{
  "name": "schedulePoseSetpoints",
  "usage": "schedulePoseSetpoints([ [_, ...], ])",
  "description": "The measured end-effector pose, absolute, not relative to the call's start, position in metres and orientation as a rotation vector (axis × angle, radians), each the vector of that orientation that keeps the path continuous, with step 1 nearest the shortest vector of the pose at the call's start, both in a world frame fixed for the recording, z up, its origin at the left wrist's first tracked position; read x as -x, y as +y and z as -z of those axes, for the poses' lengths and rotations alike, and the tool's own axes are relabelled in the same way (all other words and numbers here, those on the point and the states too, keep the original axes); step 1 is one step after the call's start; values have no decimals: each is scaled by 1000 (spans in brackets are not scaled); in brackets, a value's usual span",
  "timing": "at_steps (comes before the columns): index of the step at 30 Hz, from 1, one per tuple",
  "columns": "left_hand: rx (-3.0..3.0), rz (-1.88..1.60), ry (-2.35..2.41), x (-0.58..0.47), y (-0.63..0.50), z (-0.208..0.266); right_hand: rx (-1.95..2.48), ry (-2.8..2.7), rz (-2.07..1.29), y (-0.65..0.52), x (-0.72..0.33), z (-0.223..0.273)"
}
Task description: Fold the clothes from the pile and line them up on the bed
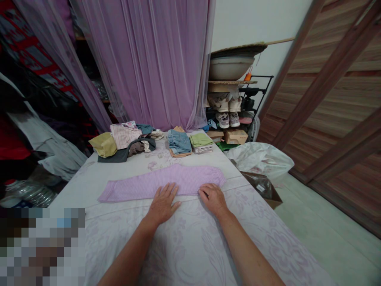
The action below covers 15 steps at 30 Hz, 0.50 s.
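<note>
Light purple striped pants (143,183) lie across the bed, folded lengthwise, with the narrow leg end at the left and the gathered waist at the right. My left hand (163,203) rests flat on their near edge, fingers stretched out and thumb apart. Farther right, my right hand (213,198) has its fingers curled in, with thumb and forefinger together at the near edge close to the waist. Part of the cloth under that hand is hidden.
Loose clothes (126,139) are heaped at the bed's far left. Folded jeans (179,142) and a green folded garment (201,139) sit at the far edge. Right of the bed are a plastic bag (262,159), a cardboard box (275,198) and a shoe rack (262,92).
</note>
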<state>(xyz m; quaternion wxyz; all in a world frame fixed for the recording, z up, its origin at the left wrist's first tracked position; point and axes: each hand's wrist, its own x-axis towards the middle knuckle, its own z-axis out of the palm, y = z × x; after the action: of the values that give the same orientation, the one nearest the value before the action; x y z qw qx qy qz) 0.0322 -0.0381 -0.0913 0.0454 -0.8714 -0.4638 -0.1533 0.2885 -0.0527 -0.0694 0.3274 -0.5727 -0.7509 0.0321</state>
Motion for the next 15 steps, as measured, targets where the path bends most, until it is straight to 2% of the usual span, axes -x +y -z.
schedulePoseSetpoints([
  [15, 2596, 414, -1451, -32, -38, 93, 1488, -1953, -85, -52, -288, 69],
])
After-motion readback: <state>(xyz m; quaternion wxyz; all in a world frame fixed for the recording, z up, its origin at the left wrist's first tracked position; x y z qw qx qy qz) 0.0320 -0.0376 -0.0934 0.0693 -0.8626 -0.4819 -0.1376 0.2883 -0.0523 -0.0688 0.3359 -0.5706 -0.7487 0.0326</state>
